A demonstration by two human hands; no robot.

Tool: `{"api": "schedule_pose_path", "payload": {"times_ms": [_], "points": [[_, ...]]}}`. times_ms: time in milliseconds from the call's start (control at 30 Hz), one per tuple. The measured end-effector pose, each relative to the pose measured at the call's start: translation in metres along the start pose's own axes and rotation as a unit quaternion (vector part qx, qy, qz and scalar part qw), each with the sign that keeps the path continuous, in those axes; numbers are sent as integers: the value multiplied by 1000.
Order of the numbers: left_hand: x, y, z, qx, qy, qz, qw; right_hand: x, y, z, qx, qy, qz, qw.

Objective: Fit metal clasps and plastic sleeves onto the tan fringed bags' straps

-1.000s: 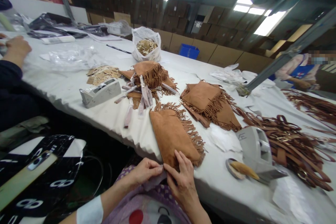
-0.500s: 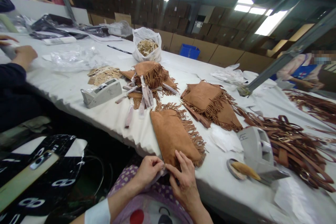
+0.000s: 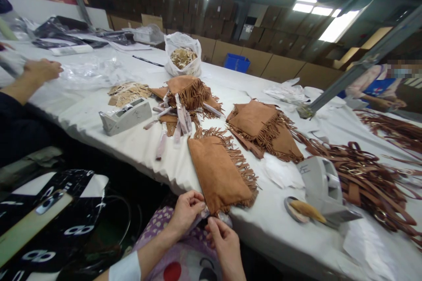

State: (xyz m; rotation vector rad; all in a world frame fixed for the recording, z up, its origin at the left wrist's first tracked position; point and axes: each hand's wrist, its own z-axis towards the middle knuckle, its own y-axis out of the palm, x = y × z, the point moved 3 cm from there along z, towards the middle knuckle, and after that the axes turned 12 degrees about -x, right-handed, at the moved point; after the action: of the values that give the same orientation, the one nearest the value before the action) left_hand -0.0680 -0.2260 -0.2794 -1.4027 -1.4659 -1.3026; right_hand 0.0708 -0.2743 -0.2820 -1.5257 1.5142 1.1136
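Note:
A tan fringed suede bag (image 3: 219, 173) lies flat at the near edge of the table, its fringe facing right. My left hand (image 3: 187, 210) is closed in a pinch at the bag's near left corner, on a strip in clear plastic wrap (image 3: 203, 213) that hangs off the edge. Just below that corner, my right hand (image 3: 224, 239) has thumb and forefinger pressed together; what lies between them is too small to make out. Beyond the bag, plastic-wrapped strips (image 3: 180, 118) rest on a heap of fringed bags (image 3: 187, 90).
More fringed bags (image 3: 255, 123) lie to the right, near brown straps (image 3: 365, 180). Tape dispensers (image 3: 127, 116) (image 3: 321, 184) stand on both sides, with a tape roll (image 3: 296, 208) at the right one. A co-worker's hand (image 3: 42, 70) is at far left; a plastic bag (image 3: 183, 55) stands behind.
My right hand has come off the bag's surface, down and toward me, its spread fingers now pinched. My left hand stays at the corner. The co-worker's hand moved right.

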Motion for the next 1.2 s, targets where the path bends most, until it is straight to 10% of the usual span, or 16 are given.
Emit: {"api": "schedule_pose_path", "payload": {"times_ms": [267,433,633,833,1200], "points": [[4,-4,1,-9,5,68,998,3,31,17,-26,80,241,967],[4,-13,5,-30,16,93,995,4,32,17,-35,70,230,970],[-5,-24,-6,-174,-120,104,972,8,31,21,-39,45,205,977],[-15,-28,-6,-164,-163,-70,970,8,27,19,-53,34,199,978],[-9,-19,-11,-219,-157,-78,960,7,28,21,-40,44,178,982]]}}
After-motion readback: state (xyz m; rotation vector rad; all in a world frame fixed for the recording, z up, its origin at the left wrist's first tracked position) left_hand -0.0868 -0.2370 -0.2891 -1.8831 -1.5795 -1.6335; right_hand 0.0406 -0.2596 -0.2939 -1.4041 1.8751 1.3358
